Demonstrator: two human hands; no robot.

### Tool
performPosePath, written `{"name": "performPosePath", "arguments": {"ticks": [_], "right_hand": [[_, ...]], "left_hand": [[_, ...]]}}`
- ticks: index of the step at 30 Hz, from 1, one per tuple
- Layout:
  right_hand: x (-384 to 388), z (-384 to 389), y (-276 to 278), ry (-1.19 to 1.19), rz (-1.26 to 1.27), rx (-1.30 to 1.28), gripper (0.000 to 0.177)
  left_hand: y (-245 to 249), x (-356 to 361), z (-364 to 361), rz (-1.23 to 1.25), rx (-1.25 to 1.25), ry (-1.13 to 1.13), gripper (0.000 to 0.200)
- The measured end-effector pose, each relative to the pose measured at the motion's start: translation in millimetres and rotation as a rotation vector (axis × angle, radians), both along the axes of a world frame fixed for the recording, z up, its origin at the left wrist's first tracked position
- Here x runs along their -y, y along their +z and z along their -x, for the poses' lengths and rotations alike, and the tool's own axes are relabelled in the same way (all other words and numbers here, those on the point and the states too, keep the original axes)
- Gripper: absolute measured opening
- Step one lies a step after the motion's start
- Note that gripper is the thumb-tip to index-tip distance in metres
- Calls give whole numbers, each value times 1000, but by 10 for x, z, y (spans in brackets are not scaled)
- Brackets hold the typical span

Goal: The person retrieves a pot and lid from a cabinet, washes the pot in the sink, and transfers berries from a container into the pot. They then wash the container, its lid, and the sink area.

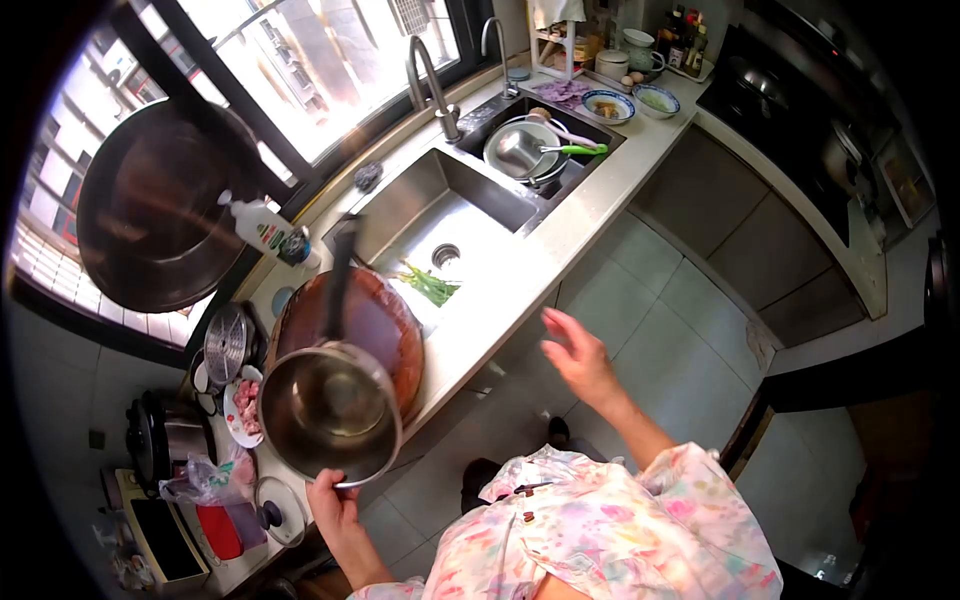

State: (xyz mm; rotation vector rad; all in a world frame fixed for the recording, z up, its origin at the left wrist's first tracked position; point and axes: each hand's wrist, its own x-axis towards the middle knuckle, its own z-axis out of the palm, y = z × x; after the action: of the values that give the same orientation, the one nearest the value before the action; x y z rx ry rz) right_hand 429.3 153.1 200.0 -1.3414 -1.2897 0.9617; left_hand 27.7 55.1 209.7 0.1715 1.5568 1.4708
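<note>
My left hand [337, 508] is closed at the near rim of a steel saucepan [330, 440]. Its long dark handle [340, 285] points away from me, toward the sink. The pan tilts so that its inside shows, and it overlaps a round wooden chopping board [405, 335] on the counter. Over the floor to the right, my right hand [578, 352] hangs in the air with its fingers apart, holding nothing. Beside the left wrist lies a glass lid [285, 510] with a dark knob.
Green stalks [430, 285] lie in the steel sink [480, 195]. A second basin holds a metal bowl [518, 150]. A plate of raw meat [243, 410] stands left of the pan. Behind the board are a white squeeze bottle [270, 232] and a large wok [150, 210] at the window.
</note>
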Motion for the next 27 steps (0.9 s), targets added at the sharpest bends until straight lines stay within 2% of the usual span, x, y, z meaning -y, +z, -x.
{"name": "performPosePath", "arguments": {"ticks": [2, 4, 5, 6, 8, 9, 12, 14, 15, 16, 18, 20, 21, 22, 24, 25, 26, 27], "right_hand": [[-373, -36, 519, 77, -539, 651, 58], [-638, -89, 910, 176, -740, 889, 67], [-798, -137, 909, 268, -747, 991, 69], [-941, -206, 900, 305, -724, 1042, 61], [-1195, -424, 695, 556, -341, 1143, 54], [-1328, -549, 522, 590, -286, 1075, 48], [-1483, -747, 217, 569, -151, 865, 38], [-1696, -754, 263, 473, -25, 759, 35], [-1818, -723, 300, 414, 69, 715, 35], [-1974, -682, 316, 350, 153, 668, 34], [-2280, -589, 218, 286, 206, 600, 38], [-2534, -459, 127, 278, 343, 479, 39], [-2588, -404, -141, 261, 296, 423, 43], [-2640, -338, -182, 291, 260, 398, 46], [-2739, -268, -316, 371, 231, 336, 40], [-2843, -255, -302, 458, 313, 276, 42], [-2950, -250, -291, 502, 405, 240, 38], [-3093, -295, -382, 565, 339, 294, 32]], "left_hand": [[401, -435, -661, 5, -123, -68, 48], [542, -813, -987, -70, -215, -313, 53], [567, -985, -1106, -64, -186, -365, 52], [573, -1157, -1201, -59, -157, -417, 52], [516, -1515, -1343, -103, -156, -497, 50], [360, -1686, -1193, -72, -228, -646, 54], [314, -2353, -1386, -257, -271, -641, 57], [161, -2824, -1463, -317, -441, -417, 64], [362, -2973, -1649, -201, -384, -286, 72], [182, -3141, -1714, -336, -202, -175, 83], [-164, -3387, -2018, -298, -63, -167, 85], [-365, -3545, -2403, -114, 452, -270, 83], [-316, -3637, -2642, -75, 515, -246, 61], [-256, -3761, -2797, -41, 578, -222, 42], [-901, -4086, -2786, -75, 687, -123, 34], [-1150, -4163, -2793, -66, 600, -63, 26], [-1239, -4261, -2778, 72, 553, 5, 23], [-1335, -4312, -2725, 77, 577, 16, 23]]}}
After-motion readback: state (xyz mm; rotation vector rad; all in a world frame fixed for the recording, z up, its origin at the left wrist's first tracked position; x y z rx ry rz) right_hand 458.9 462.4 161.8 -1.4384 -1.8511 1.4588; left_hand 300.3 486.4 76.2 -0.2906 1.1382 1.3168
